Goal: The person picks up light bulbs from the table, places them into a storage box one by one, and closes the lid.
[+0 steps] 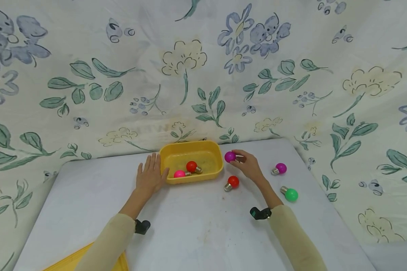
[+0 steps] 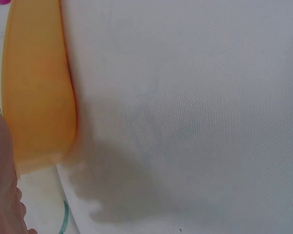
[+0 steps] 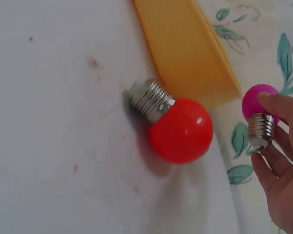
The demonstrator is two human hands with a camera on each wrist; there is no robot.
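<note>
A purple light bulb (image 1: 230,156) is pinched by my right hand (image 1: 247,164) just beyond the right end of a yellow plastic tub (image 1: 193,180). In the right wrist view the same bulb (image 3: 260,100) shows its silver screw base pointing down. Inside the tub lie a red bulb (image 1: 191,166) and a pink bulb (image 1: 179,173). Flat and with straight fingers, my left hand (image 1: 150,177) touches the tub's left end. Another red bulb (image 1: 233,181) rests on the table below my right hand, large in the right wrist view.
On the table's right side lie a second purple bulb (image 1: 280,168) and a green bulb (image 1: 291,194). A yellow tray (image 1: 71,259) shows partly at the front left, under my left sleeve. Flowered cloth (image 1: 190,82) stands behind the white table (image 1: 196,226).
</note>
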